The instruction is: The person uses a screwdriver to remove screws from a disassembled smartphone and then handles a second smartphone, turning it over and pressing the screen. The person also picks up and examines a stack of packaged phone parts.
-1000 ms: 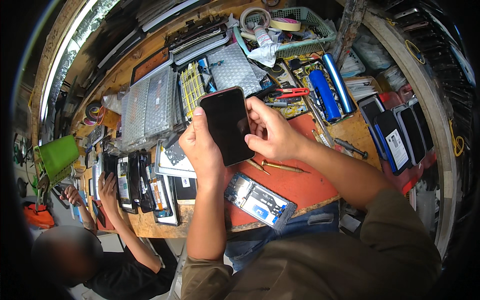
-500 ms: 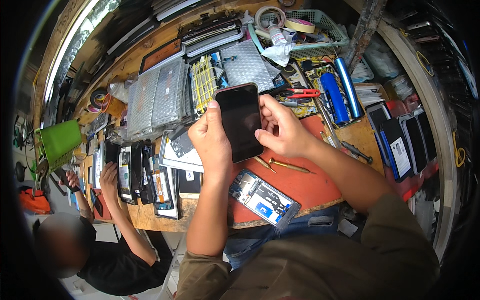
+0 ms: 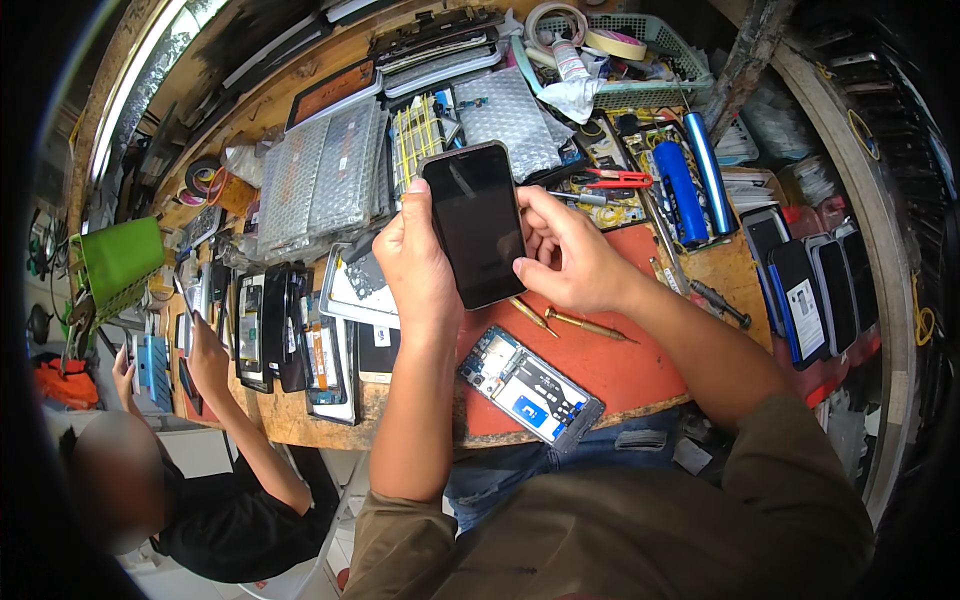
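Observation:
A dark-screened smartphone (image 3: 474, 225) is held up over the bench, tilted slightly. My left hand (image 3: 418, 258) is closed around its left side, with the thumb along the edge. At the right edge, my right hand (image 3: 565, 245) grips it with curled fingers and the thumb near the lower corner. Below the phone, on an orange-red mat (image 3: 640, 345), lies an opened smartphone (image 3: 530, 388) with its inner board and battery exposed. Two brass-coloured screwdrivers lie between them, one of them (image 3: 585, 325) with its tip toward the right.
Opened phones (image 3: 258, 325) and bubble-wrapped panels (image 3: 322, 185) crowd the left. At the back are a green basket (image 3: 665, 95), red-handled cutters (image 3: 615, 178) and a blue cylinder (image 3: 678, 195). Several phones (image 3: 800, 300) stand at right. A co-worker's arm (image 3: 235, 410) reaches in at left.
The held phone has tilted a little further, its top swinging left and up, with a reflection showing on the screen. The co-worker's hands have shifted at the left. My grip looks the same.

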`<state>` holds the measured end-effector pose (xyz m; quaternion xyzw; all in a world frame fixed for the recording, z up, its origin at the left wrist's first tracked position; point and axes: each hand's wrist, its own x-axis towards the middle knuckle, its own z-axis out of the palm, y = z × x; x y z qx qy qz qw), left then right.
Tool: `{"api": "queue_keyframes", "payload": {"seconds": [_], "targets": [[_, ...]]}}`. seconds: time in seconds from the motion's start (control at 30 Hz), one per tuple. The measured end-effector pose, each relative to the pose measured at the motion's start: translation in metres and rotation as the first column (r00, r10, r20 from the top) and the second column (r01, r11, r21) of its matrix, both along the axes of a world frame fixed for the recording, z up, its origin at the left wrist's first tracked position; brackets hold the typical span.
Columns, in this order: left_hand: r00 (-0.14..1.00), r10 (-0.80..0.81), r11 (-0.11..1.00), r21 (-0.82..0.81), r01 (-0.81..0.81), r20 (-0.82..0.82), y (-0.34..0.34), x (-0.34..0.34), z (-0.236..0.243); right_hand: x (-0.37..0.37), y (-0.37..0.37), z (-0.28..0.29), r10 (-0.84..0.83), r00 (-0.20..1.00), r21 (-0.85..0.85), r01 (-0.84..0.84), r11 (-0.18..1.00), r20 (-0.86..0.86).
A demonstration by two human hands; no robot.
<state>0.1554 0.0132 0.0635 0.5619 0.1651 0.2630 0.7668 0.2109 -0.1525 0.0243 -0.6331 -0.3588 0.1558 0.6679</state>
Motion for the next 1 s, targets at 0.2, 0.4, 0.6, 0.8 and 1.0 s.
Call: {"api": "queue_keyframes", "payload": {"seconds": [0.2, 0.4, 0.6, 0.8, 1.0], "targets": [[0.999, -0.028, 0.998, 0.062, 0.027, 0.022, 0.001, -0.002, -0.005, 0.003, 0.0, 0.003, 0.016, 0.994, 0.077, -0.007, 0.997, -0.107], [0.998, 0.024, 0.999, 0.038, -0.026, 0.053, -0.008, -0.002, -0.002, 0.004, -0.007, 0.004, 0.077, 0.991, 0.043, -0.072, 0.996, -0.112], [1.0, -0.013, 0.999, 0.04, 0.013, 0.004, -0.016, -0.007, 0.006, 0.008, -0.004, -0.007, -0.019, 0.995, 0.04, 0.023, 0.999, -0.095], [0.999, -0.028, 0.999, 0.046, 0.027, 0.028, -0.019, -0.006, 0.004, 0.007, -0.003, -0.006, -0.066, 0.993, 0.061, 0.072, 0.996, -0.094], [0.999, -0.037, 0.999, 0.019, 0.036, 0.031, -0.014, -0.008, 0.003, 0.005, -0.007, 0.003, -0.001, 0.989, 0.088, 0.014, 0.996, -0.145]]}}
